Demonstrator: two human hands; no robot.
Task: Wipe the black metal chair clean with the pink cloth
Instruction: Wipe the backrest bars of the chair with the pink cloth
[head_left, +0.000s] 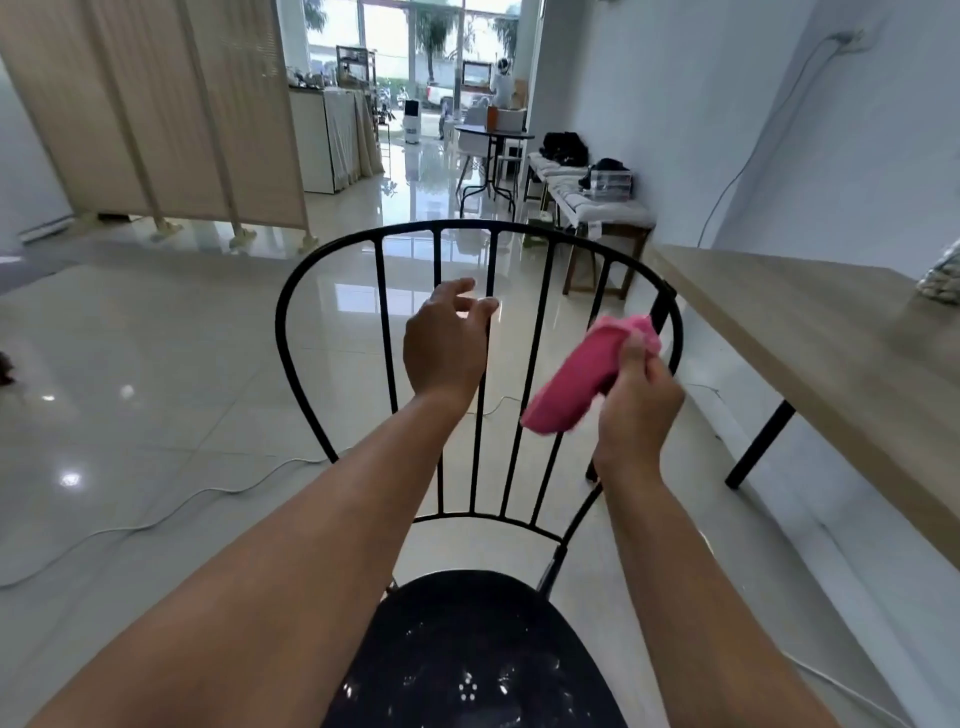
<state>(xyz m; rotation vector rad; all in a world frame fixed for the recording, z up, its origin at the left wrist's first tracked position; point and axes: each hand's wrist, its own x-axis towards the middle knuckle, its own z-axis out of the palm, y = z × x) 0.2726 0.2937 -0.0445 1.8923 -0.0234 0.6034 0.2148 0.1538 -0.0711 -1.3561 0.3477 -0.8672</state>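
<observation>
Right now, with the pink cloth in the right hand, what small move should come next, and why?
Probably push the right hand forward so the folded pink cloth presses on the right side of the curved back frame of the black metal chair. The cloth is gripped but seems not yet on that frame, and the open left hand is near a thin bar.

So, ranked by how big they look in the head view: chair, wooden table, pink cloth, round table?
1. Chair
2. Wooden table, cut off by the frame
3. Cloth
4. Round table, looks small being far
</observation>
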